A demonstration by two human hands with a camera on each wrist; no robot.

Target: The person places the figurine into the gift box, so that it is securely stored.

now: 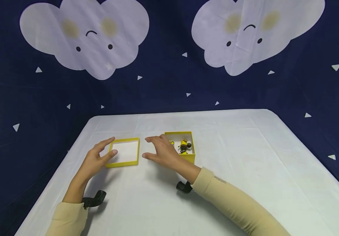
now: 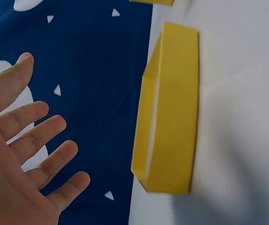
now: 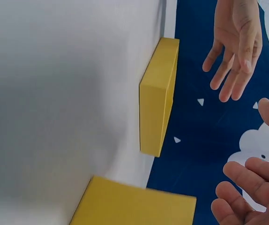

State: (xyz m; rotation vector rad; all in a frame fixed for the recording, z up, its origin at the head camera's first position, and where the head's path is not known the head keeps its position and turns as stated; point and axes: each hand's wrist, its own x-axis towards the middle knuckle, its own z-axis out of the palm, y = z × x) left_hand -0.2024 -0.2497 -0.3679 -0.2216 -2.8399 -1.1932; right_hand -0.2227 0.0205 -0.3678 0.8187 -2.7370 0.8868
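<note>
A shallow yellow box lid (image 1: pixel 137 154) with a white inside lies hollow side up on the table. Over its left edge hovers my left hand (image 1: pixel 96 156), fingers spread and holding nothing. To its right stands a deeper yellow box (image 1: pixel 190 158) with several small yellow-and-brown toy figures (image 1: pixel 184 145) inside. My right hand (image 1: pixel 164 151) is above the gap between lid and box, partly covering the box's left side, its fingers apart and nothing in them. In the left wrist view the lid's yellow side wall (image 2: pixel 175 112) appears near the left hand, not touching it.
A white cloth covers the table (image 1: pixel 246 157). Behind it hangs a dark blue curtain (image 1: pixel 166 88) with clouds and small triangles. Black wrist mounts (image 1: pixel 98 198) stick out below both forearms.
</note>
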